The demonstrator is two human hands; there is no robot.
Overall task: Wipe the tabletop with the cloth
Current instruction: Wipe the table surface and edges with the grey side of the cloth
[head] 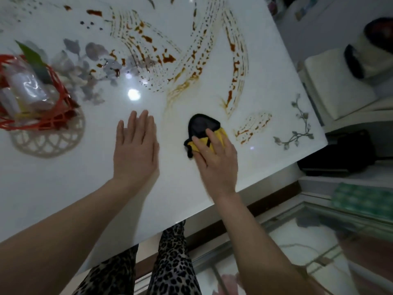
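Right hand (214, 158) flat on the yellow-and-black cloth (202, 129), fingers straight and spread, pressing it to the white counter (63, 188); no curled grip. Cloth lies near the counter's front edge, just right of the left hand (136, 150). Left hand flat, fingers straight, holding nothing. Brown smears (168, 58) beyond the cloth. Red basket (53, 120) far left of the cloth.

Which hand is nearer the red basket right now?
Left. The left hand lies flat on the tabletop just right of the red basket; the right hand presses the cloth farther right.
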